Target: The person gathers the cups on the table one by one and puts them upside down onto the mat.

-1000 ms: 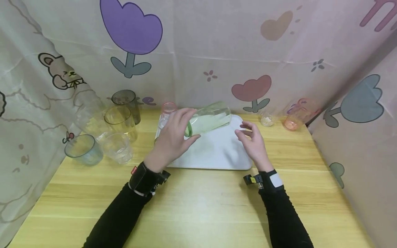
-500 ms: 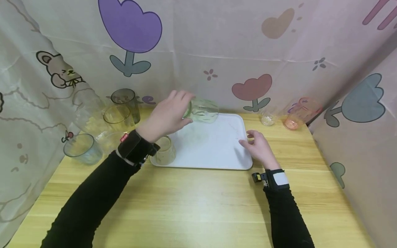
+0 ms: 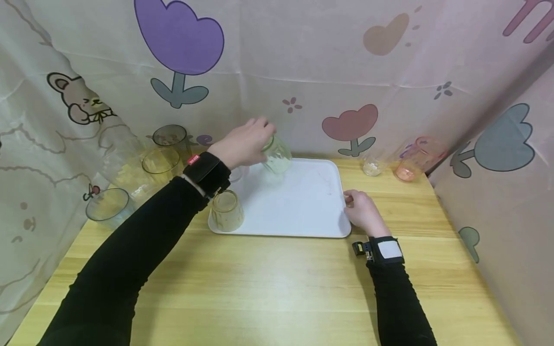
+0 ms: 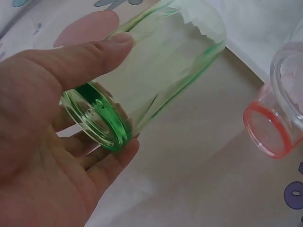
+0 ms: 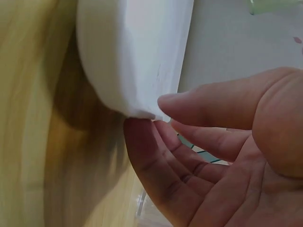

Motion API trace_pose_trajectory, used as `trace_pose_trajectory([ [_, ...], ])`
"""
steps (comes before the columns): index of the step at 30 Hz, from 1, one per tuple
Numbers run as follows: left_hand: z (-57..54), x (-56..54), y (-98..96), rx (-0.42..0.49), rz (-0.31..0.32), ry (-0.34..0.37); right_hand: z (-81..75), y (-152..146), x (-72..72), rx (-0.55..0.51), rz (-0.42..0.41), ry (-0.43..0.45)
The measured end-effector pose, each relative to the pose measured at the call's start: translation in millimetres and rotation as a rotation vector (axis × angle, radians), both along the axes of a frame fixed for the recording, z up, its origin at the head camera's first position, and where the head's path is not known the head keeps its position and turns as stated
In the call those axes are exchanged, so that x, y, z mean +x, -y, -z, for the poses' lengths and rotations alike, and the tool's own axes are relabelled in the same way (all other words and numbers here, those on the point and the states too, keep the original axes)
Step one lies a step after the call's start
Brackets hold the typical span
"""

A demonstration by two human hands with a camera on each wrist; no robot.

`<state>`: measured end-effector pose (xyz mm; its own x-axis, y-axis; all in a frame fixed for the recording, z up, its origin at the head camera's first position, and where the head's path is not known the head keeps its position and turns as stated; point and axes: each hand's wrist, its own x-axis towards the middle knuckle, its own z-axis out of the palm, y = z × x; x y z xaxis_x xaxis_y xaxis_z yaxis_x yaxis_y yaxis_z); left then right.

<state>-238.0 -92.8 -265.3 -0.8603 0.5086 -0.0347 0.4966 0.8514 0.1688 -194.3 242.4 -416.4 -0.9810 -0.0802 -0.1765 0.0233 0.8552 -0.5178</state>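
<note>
My left hand (image 3: 246,142) grips a tall green glass (image 3: 279,156) around its thick base, thumb along its side. The glass is tilted, with its open end pointing down over the back of a white tray (image 3: 294,211). My right hand (image 3: 363,211) pinches the tray's right edge; in the right wrist view its thumb (image 5: 203,104) is at the rim and the fingers are underneath. An upside-down yellowish glass (image 3: 227,216) stands on the tray's front left corner. Behind it is a clear glass (image 3: 237,174), partly hidden by my left wrist. The left wrist view shows a pink-based glass (image 4: 267,130) nearby.
Left of the tray stand a grey glass (image 3: 170,137), an amber glass (image 3: 160,163), a blue glass (image 3: 108,206) and clear glassware, partly covered by my left sleeve. An orange glass (image 3: 407,170) and a small clear glass (image 3: 373,166) are at the back right. A printed curtain (image 3: 268,57) hangs behind.
My left hand has carried the green glass back and left, turning its open end downward. The yellowish glass has come into sight. My right hand has moved onto the tray's right edge.
</note>
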Motion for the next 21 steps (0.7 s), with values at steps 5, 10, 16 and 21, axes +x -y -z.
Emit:
trace_pose_trajectory([
  [5,0.5,-8.9,-6.8,-0.041,0.007,0.007,2.4,-1.5,-1.4,0.017,-0.005,-0.002],
  [10,5.4,-17.1,-13.0,-0.091,0.000,0.009,2.5,-2.1,-1.2,0.040,-0.013,-0.008],
  [16,15.4,-25.7,-15.9,-0.092,-0.026,0.011,1.3,-1.1,-1.0,0.050,-0.006,0.006],
  [21,21.8,-30.3,-17.3,-0.095,-0.040,0.034,3.4,-1.3,-1.9,0.052,-0.005,0.009],
])
